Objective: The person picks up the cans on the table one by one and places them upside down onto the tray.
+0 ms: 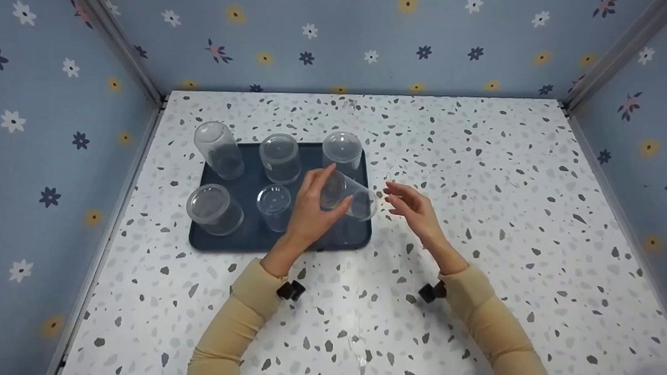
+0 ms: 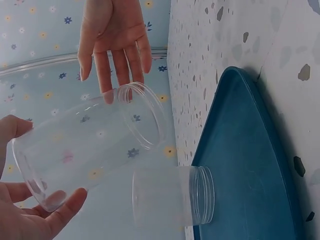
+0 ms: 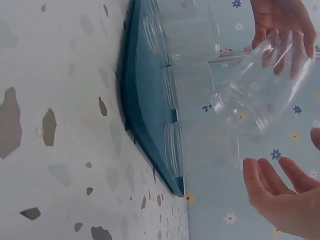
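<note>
A clear plastic jar (image 1: 362, 202) is held tilted above the right part of a dark blue tray (image 1: 252, 243). My left hand (image 1: 313, 207) grips it round its closed base, thumb and fingers on opposite sides. In the left wrist view the threaded mouth of the jar (image 2: 80, 142) points toward my right hand (image 2: 117, 37). That right hand (image 1: 416, 211) is beside the mouth with its fingers loosely bent and nothing in its grasp; in the right wrist view its fingertips (image 3: 250, 167) are just apart from the jar (image 3: 267, 85).
Several clear jars stand mouth down on the tray: a tall one (image 1: 219, 150) at back left, wider ones (image 1: 281, 159) (image 1: 342, 151) along the back, a wide one (image 1: 213, 208) at front left and a narrower one (image 1: 275, 206) in the front middle. Flowered panels (image 1: 361, 36) enclose the speckled table (image 1: 506, 215).
</note>
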Demonstrator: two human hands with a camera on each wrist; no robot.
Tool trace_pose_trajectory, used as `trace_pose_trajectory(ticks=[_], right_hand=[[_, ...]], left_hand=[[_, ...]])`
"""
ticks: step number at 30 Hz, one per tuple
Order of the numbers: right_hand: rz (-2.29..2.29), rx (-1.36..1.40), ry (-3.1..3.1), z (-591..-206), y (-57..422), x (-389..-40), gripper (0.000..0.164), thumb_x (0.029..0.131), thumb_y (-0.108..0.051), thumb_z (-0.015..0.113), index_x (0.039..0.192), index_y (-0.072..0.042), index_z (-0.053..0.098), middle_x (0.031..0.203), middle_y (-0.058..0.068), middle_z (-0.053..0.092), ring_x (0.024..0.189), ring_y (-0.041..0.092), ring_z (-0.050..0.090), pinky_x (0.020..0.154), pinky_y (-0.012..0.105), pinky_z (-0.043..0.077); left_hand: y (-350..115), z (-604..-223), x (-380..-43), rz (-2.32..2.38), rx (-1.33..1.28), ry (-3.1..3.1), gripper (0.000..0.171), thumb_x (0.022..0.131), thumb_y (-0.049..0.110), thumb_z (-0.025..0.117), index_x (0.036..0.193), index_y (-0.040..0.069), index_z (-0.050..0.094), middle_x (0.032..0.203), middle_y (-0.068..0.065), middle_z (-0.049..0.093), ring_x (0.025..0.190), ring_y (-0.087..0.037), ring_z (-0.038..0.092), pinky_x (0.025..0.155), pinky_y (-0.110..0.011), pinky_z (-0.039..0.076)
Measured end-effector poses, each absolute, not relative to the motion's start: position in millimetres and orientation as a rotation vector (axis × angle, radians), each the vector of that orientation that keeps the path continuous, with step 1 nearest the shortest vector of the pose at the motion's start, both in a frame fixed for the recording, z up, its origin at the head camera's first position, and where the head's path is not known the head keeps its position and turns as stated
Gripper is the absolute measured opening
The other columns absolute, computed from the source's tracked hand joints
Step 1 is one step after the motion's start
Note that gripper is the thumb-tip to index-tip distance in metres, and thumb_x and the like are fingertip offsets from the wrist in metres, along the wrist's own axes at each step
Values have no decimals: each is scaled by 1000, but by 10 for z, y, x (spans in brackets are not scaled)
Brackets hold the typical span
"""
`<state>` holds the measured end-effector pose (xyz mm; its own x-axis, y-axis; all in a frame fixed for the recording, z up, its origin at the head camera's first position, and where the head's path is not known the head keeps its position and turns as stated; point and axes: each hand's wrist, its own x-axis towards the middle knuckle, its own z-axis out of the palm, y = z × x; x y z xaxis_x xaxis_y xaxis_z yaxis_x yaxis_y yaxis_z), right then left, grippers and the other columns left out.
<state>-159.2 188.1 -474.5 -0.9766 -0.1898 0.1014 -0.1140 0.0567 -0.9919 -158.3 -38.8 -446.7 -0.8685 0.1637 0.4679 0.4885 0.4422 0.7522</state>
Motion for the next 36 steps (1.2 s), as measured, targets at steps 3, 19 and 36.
trace_pose_trajectory(ticks=[3, 19, 36], right_hand=[[-1991, -332, 2367, -4651, 1856, -1559, 36, 89, -6, 53, 122, 6, 49, 116, 22, 53, 103, 32, 51, 80, 36, 46], [-1516, -432, 2715, -4894, 2054, -1679, 48, 84, -19, 62, 127, -1, 47, 127, 17, 45, 112, 36, 43, 86, 52, 38], [-1155, -533, 2908, -4861, 2259, -1799, 58, 84, -24, 63, 129, 5, 40, 126, 24, 39, 116, 35, 38, 95, 45, 31]], left_hand=[[-387, -4467, -1596, -1340, -548, -2440, 62, 78, 28, 67, 128, 0, 44, 110, -10, 44, 97, -18, 46, 83, -30, 41], [-331, -4471, -1698, -1047, -586, -2736, 62, 75, 27, 69, 128, 5, 46, 112, -12, 43, 99, -24, 43, 74, -34, 44], [-236, -4489, -1756, -888, -643, -2894, 67, 73, 26, 70, 130, 4, 43, 113, -14, 41, 100, -25, 42, 70, -34, 47]])
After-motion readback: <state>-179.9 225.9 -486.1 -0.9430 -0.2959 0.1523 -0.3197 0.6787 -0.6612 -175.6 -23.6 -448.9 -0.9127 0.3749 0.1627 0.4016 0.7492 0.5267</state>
